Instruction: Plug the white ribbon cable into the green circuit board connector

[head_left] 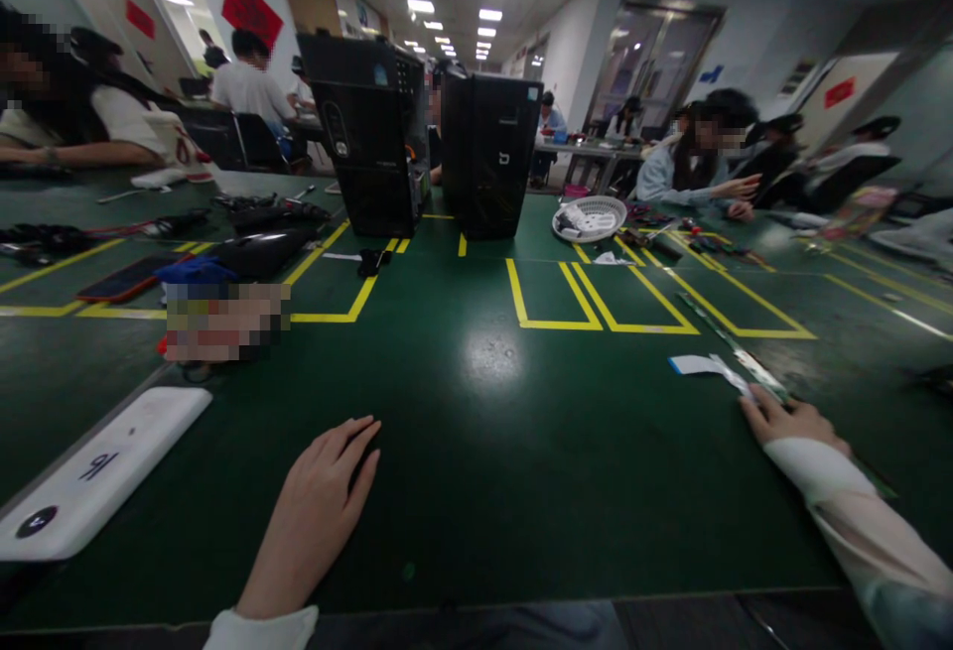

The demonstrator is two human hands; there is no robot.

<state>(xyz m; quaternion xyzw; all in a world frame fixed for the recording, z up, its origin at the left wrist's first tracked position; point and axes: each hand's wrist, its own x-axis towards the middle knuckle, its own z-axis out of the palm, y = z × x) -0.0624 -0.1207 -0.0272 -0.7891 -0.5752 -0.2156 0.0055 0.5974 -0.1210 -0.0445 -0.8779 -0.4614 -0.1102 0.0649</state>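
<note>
Right hand (800, 424) at the thin strip (757, 369); left hand (328, 491) well apart

Nearest, lower centre-left of the frame: the left hand lies over the green table (476, 511), palm down. Its fingers are pressed close together, the thumb a little apart, and nothing shows in its grasp. Left of it, a white case (111, 471) lies at the frame's edge.

At right of the frame, the right hand is over the strip and is plainly the nearer of the two. Its fingertips meet the near end of a white ribbon (700, 364) with a blue tip; whether they pinch it or merely press on it cannot be told.

Position of the strip: its long axis runs obliquely — from the fingers toward the frame's upper left. The ribbon points left from the fingertips, so the two pieces diverge beyond the hand. A green edge appears below the wrist; its continuity with the strip cannot be confirmed.

Farther off, yellow tape (562, 325) marks the table, and two black towers (364, 134) stand at upper centre — a white basket (620, 216) to their right.
</note>
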